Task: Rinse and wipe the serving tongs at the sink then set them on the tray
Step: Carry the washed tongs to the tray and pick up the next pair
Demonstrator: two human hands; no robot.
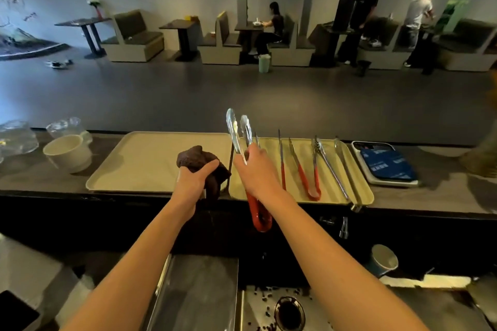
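Two beige trays sit side by side on the desk (40, 177), on the far side of the sink (250, 312). The right grip (255, 169) is wrapped around the middle of the serving tongs (258, 209), fingers curled over the metal arms. They're up in the air and tilted, right above the left edge of the right tray (330, 195). The shiny tips point away and sit slightly apart, and the red handle end pokes out past the near edge of the desk, above the sink.

The left grip (195, 179) is closed on a bunched-up dark brown cloth (199, 158), held over the near right corner of the left tray (139, 158), just beside the tongs but not touching them.

On the right tray there's a thin red-handled pair (282, 169), another red-handled pair (309, 185) with its arms spread, and an all-metal pair (333, 172) at the right. A white mug (68, 154) stands left of the trays. Dark bits are scattered around the sink's drain (290, 313).
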